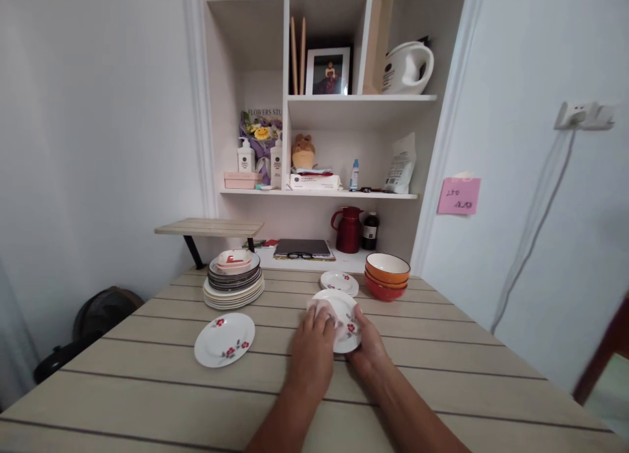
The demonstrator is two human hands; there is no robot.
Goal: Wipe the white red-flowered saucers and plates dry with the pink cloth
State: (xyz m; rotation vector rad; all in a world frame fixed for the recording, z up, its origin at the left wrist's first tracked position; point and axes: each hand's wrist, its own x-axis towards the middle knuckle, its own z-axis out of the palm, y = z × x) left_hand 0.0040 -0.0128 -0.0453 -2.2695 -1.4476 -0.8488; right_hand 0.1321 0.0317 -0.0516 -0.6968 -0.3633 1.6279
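A small white plate with red flowers (pixel 344 303) is held tilted above the table by my right hand (pixel 369 348), its fingers closed on the right rim. My left hand (pixel 314 341) presses a pale tissue (pixel 339 332) against the plate's left side, fingers bent over it. Another flowered plate (pixel 223 335) lies flat on the table to the left. Just behind the held plate sits a short stack of flowered plates (pixel 339 282), partly covered by it.
At the left back stand stacked plates (pixel 234 295) topped by small pink-rimmed dishes (pixel 234 263). Orange and red bowls (pixel 387 276) are nested at the right back. Behind them, the shelf holds a red jug (pixel 348 230), a dark bottle (pixel 370 231) and a laptop (pixel 302 248) with glasses.
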